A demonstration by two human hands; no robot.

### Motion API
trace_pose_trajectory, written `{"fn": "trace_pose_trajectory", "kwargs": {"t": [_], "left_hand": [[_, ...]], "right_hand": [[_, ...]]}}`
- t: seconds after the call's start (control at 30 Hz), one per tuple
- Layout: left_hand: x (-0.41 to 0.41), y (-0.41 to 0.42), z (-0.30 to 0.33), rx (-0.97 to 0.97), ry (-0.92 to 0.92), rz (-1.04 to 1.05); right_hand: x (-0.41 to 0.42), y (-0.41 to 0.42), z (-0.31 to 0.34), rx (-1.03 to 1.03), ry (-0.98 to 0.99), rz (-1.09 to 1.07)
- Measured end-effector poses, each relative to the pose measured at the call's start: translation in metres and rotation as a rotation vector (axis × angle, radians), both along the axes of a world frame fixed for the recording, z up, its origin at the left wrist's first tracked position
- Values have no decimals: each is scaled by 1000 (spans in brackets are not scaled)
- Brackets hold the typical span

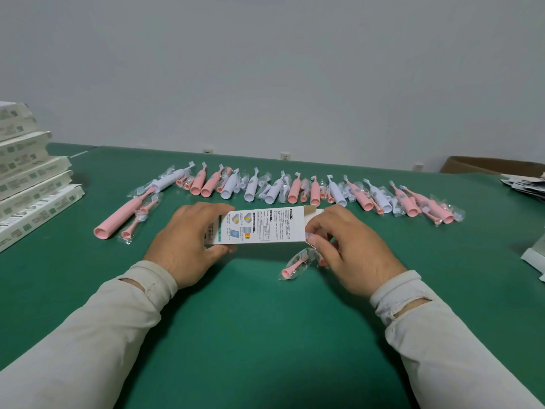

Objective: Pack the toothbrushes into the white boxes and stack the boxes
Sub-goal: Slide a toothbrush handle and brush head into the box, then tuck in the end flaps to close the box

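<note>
Bagged brush head point(296, 264) lies loose; left hand point(188, 240) grips the box point(261, 227), right hand point(345, 246) seemingly pinching something in — flap point(313, 208) could crumple.

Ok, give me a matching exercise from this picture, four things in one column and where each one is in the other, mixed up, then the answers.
Things:
1. white box
2. bagged pink brush head
3. stack of boxes
4. long pink handle

Places:
A. far left edge of the green table
B. held between the left hand and the right hand
C. lying left of the left hand
D. on the table just below the box, beside the right hand

Pairs: 1-B, 2-D, 3-A, 4-C
</note>
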State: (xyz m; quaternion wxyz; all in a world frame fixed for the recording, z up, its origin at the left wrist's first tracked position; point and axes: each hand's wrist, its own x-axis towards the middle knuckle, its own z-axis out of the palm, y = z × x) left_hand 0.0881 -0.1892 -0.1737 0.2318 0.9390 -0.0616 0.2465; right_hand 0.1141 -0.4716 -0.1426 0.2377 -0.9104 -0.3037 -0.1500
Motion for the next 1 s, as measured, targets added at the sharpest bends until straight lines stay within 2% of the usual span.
{"fn": "trace_pose_trajectory", "kwargs": {"t": [0.13,0.33,0.4,0.47,0.53,0.7,0.8,0.93,1.0], "left_hand": [[-1,-2,0,29,-26,-17],[1,0,0,39,-2,-3],[3,4,0,33,-12,36],[4,9,1,16,-23,109],[5,12,0,8,-28,180],[5,9,1,8,-33,223],[4,9,0,9,-26,231],[4,8,1,11,-11,242],[3,9,2,7,-13,254]], "right_hand": [[-1,2,-5,195,87,40],[-1,5,-9,373,289,137],[2,4,-9,488,250,66],[6,-2,-8,520,122,-93],[7,-5,-8,390,46,-190],[-6,16,-13,-133,-40,0],[-11,34,-17,-473,-143,-27],[-17,36,-13,-489,-210,-39],[-17,32,-10,-317,-210,-38]]}}
